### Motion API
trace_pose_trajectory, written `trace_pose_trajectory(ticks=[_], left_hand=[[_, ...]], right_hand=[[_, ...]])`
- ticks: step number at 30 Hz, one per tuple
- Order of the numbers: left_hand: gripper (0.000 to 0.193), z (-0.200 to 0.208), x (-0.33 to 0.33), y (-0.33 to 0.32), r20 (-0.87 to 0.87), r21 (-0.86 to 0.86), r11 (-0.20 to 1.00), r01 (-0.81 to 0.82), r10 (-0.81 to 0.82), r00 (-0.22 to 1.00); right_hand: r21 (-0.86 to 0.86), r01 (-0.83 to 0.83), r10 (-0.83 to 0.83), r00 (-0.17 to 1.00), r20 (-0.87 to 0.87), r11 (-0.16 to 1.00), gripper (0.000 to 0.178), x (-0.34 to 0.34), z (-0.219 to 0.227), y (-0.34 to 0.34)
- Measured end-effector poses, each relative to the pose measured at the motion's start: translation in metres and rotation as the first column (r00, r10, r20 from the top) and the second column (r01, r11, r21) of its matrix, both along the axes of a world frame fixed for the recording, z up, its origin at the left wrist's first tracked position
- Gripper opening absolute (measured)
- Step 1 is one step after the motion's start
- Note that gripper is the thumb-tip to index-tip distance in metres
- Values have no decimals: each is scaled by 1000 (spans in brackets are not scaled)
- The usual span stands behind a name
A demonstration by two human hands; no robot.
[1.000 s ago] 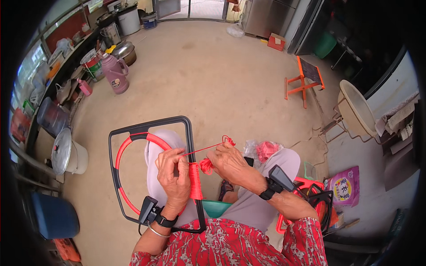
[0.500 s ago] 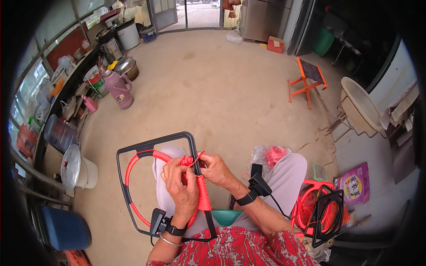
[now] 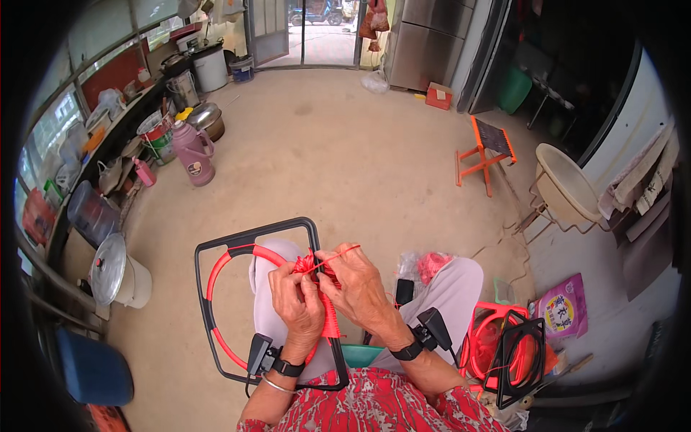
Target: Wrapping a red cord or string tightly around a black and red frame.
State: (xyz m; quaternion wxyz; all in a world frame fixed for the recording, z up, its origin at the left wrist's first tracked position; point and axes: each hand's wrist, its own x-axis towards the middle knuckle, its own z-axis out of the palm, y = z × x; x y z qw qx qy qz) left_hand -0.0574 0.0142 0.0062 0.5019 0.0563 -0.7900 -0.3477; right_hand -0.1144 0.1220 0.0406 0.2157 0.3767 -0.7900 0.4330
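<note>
A black rectangular frame (image 3: 314, 241) with a red ring (image 3: 216, 273) fixed inside it leans over my lap. Tight turns of red cord (image 3: 331, 324) cover part of its right-hand bar. At the upper part of that bar, my left hand (image 3: 297, 302) is closed, thumb and fingers pinching a small bundle of red cord (image 3: 304, 264). Just right of it, my right hand (image 3: 358, 286) is closed on red cord too, and a loose strand (image 3: 348, 250) sticks out past its fingers. The fingertips partly hide the cord at the bar.
More red rings and black frames (image 3: 507, 353) are piled at my right, beside a purple bag (image 3: 561, 306). Pink material in clear plastic (image 3: 432, 266) lies by my knee. Further off stand an orange folding stool (image 3: 484, 153), a basin on a stand (image 3: 565, 183) and a pink thermos (image 3: 193, 155).
My right hand has shifted right and turned, its back now more to view. The loose strand has swung out to the right. My left hand stays at the bundle; the view has tilted slightly.
</note>
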Motion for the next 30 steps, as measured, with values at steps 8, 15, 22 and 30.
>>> trace_pose_trajectory(ticks=[8,15,22,30], left_hand=[[7,-6,11,2,-93,199,956,216,-201,975],[16,-12,8,-7,-68,435,878,200,-189,980],[20,-10,9,-5,-41,435,890,137,-133,990],[30,-24,36,2,-99,839,497,222,-261,960]], right_hand=[[134,-509,430,818,383,850,36,-29,8,9],[-477,-273,530,630,568,835,30,-6,18,40],[-916,148,889,228,398,372,30,-21,12,77],[-772,169,740,219,636,613,31,-26,10,132]])
